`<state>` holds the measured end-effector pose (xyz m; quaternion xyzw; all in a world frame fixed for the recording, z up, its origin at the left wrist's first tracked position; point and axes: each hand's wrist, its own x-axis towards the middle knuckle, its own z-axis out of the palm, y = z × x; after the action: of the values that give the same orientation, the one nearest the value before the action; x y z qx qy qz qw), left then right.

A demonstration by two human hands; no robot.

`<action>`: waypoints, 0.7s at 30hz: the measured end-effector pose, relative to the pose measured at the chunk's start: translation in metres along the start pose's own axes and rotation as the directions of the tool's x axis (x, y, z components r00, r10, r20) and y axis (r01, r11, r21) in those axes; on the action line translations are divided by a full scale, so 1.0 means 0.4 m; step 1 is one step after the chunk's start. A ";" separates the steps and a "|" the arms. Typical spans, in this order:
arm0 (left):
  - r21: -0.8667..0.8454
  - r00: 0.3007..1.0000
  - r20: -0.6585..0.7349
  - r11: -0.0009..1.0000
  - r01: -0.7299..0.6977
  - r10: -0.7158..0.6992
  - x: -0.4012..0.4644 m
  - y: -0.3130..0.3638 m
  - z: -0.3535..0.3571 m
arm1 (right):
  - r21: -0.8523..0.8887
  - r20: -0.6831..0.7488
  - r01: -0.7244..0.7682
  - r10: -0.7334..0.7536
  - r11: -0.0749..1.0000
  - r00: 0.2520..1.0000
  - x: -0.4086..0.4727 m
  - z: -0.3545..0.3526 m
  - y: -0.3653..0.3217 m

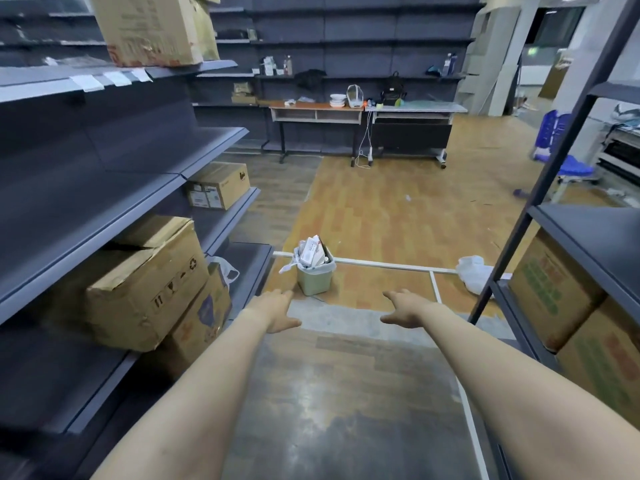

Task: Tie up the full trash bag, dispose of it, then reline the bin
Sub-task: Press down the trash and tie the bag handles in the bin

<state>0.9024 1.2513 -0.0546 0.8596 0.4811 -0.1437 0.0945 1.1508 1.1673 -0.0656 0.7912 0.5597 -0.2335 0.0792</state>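
A small pale green bin (316, 281) stands on the floor ahead of me, lined with a white trash bag (300, 264) whose rim folds over the edge. Cartons and papers (312, 253) stick up out of it. My left hand (277, 310) reaches forward, palm down, fingers apart, just short of the bin and to its left. My right hand (404, 307) is stretched out the same way, to the bin's right and apart from it. Both hands hold nothing.
Grey shelving (104, 216) with cardboard boxes (149, 285) lines the left side. A dark rack (568, 216) with boxes stands at the right. A white plastic bag (476, 273) lies on the floor by the rack. Desks (363, 110) stand along the back wall.
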 end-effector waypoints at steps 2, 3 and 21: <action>-0.003 1.000 0.017 1.000 0.018 -0.018 0.081 -0.005 -0.010 | -0.019 0.014 0.011 -0.011 1.000 1.000 0.082 -0.032 0.016; -0.008 0.999 0.024 1.000 0.029 -0.029 0.126 -0.007 -0.017 | -0.032 0.017 0.016 -0.016 0.999 1.000 0.127 -0.050 0.026; -0.120 0.985 0.070 0.979 0.162 -0.154 0.820 0.006 -0.187 | -0.107 0.063 0.129 -0.122 0.986 0.990 0.872 -0.391 0.161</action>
<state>1.0789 1.5348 -0.0951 0.8062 0.5530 -0.1463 0.1510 1.3464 1.5006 -0.0966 0.7419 0.6180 -0.2288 0.1238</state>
